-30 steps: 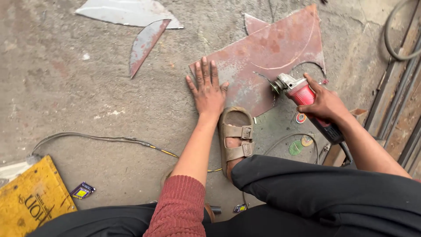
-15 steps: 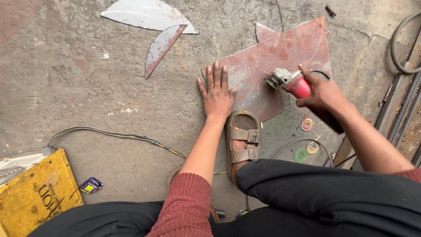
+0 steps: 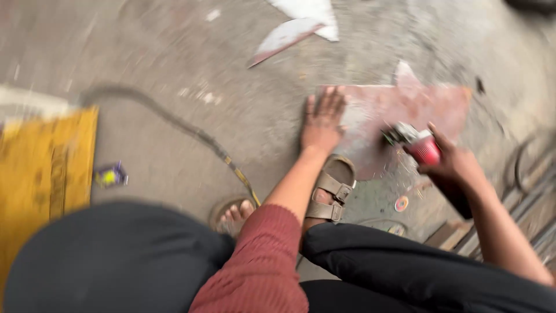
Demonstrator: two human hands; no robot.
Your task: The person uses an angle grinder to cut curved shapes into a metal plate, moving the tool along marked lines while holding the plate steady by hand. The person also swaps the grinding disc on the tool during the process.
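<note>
A rusty reddish metal sheet [image 3: 399, 113] lies flat on the concrete floor. My left hand [image 3: 322, 123] presses flat on its left edge, fingers spread. My right hand [image 3: 454, 165] grips a red angle grinder [image 3: 418, 145], whose head touches the sheet near its lower middle. A few sparks show just below the grinder. My sandalled right foot [image 3: 330, 191] rests on the sheet's near edge, beside my left wrist. The whole view is blurred by motion.
A yellow box [image 3: 43, 168] lies at the left, with a small purple packet [image 3: 110, 175] beside it. A cable [image 3: 191, 133] runs across the floor towards my left foot [image 3: 234, 215]. Pale metal offcuts [image 3: 295, 26] lie at the top. Metal bars [image 3: 533, 185] sit at the right.
The view has swung so everything sits further right and lower, and it is now blurred. Both hands keep their hold; sparks now show under the grinder.
</note>
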